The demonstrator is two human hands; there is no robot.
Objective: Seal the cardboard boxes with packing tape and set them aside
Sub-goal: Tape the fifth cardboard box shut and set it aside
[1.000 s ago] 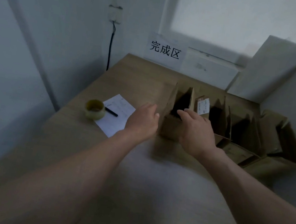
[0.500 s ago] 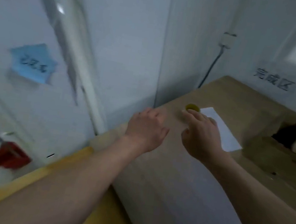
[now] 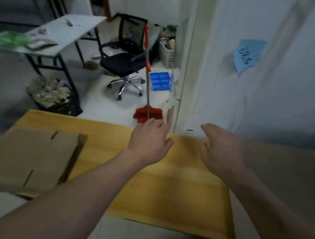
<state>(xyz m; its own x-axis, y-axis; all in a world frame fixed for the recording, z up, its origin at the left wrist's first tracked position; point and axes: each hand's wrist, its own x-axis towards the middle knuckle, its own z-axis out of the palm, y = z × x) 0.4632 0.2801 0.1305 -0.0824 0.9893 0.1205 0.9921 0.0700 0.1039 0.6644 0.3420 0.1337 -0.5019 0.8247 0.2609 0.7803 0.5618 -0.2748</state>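
Yellow wooden surface [image 3: 173, 183] carries flattened cardboard boxes [image 3: 22, 158] at its left end; blue note [image 3: 247, 55] on the white wall, writing too blurred to read. Left hand [image 3: 149, 140] and right hand [image 3: 221, 151] hover spread, fingers relaxed, holding nothing. Office chair [image 3: 124, 61] and red dustpan [image 3: 147, 113] stand on the floor beyond.

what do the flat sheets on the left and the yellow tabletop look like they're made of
Sheets: corrugated cardboard, probably; matte brown, with cut flap slots and a layered edge, like flattened boxes. Tabletop: looks like wood or wood-look laminate; smooth yellow, faint sheen. Blur hides any grain.
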